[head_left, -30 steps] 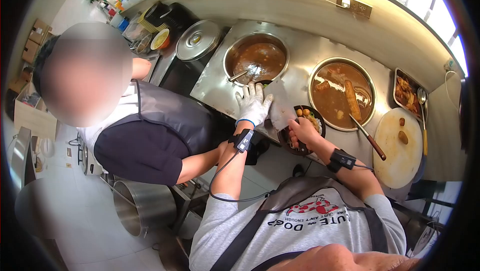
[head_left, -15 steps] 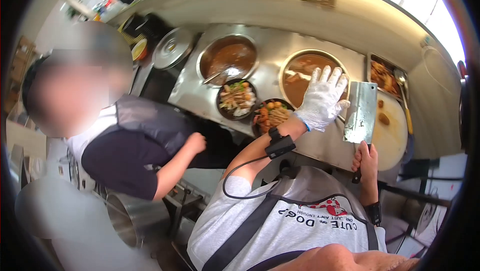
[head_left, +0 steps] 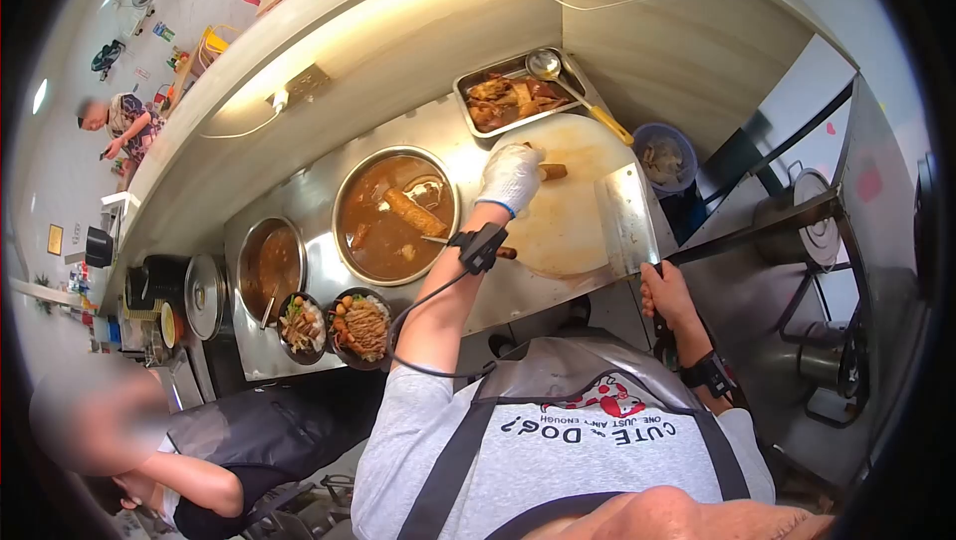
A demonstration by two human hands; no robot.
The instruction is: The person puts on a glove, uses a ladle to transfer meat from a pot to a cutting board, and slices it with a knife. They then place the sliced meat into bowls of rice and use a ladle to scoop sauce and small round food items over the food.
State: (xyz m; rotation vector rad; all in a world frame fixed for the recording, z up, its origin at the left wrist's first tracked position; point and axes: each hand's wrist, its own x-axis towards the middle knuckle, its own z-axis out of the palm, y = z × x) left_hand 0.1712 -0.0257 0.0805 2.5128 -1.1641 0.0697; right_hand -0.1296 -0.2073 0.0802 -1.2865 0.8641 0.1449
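Observation:
My left hand point(head_left: 510, 179), in a clear plastic glove, is at the left part of the round chopping board point(head_left: 568, 226). Its fingers are closed around a brown piece of food point(head_left: 553, 171), whose end sticks out on the right. My right hand point(head_left: 665, 296) is wrapped round the dark handle of a cleaver point(head_left: 627, 219). The broad blade lies over the board's right edge, apart from the food. Left of my gloved hand stands a pot of brown broth point(head_left: 398, 259), with a long browned piece floating in it and a utensil handle crossing its rim.
A metal tray point(head_left: 518, 124) of braised food and a yellow-handled ladle point(head_left: 602, 120) lie behind the board. Two filled bowls point(head_left: 360, 326) and a smaller broth pot point(head_left: 271, 259) are further left. A bin point(head_left: 665, 156) stands right; a co-worker point(head_left: 259, 440) is at lower left.
The view has swung right. My left hand has gone from open above the broth pot to closed on food at the board. My right hand still holds the cleaver, now over the board's right edge.

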